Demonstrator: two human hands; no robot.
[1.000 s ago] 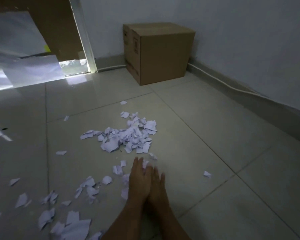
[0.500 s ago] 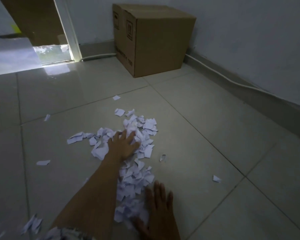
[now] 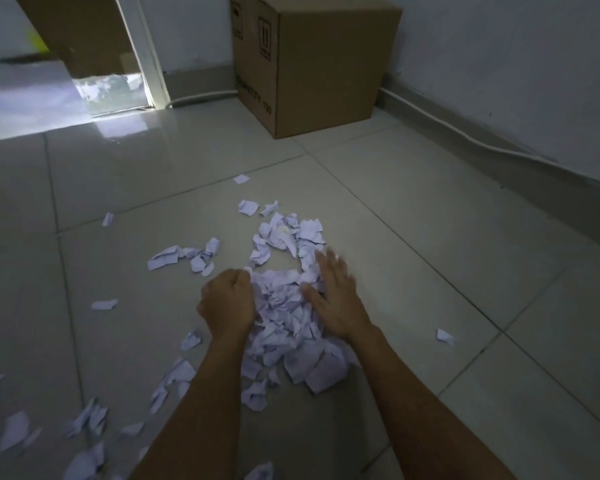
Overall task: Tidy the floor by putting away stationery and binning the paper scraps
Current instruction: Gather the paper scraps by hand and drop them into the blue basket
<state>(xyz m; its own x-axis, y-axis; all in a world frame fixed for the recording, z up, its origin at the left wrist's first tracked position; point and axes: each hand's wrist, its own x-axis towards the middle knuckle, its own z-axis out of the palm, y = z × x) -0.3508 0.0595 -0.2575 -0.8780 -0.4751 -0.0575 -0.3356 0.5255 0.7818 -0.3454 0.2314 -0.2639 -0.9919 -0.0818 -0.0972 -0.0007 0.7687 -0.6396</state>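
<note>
A heap of torn white paper scraps [image 3: 284, 320] lies on the grey tiled floor [image 3: 413, 237] in front of me. My left hand [image 3: 227, 301] presses against the heap's left side with its fingers curled into the paper. My right hand [image 3: 333, 296] lies flat and open against the heap's right side, fingers pointing away from me and slightly blurred. More scraps [image 3: 184, 256] are scattered to the left, and several loose scraps [image 3: 87, 417] lie near the bottom left. One single scrap [image 3: 444, 336] sits apart on the right. No stationery is in view.
A closed cardboard box [image 3: 323, 60] stands against the wall at the back. A white cable [image 3: 471, 140] runs along the skirting on the right. A doorway with a brown door [image 3: 84, 32] and bright light is at the back left.
My left hand has pulled back from the far scraps toward me, and my right hand has moved forward to the heap's right side. The scraps are now bunched between both hands.
</note>
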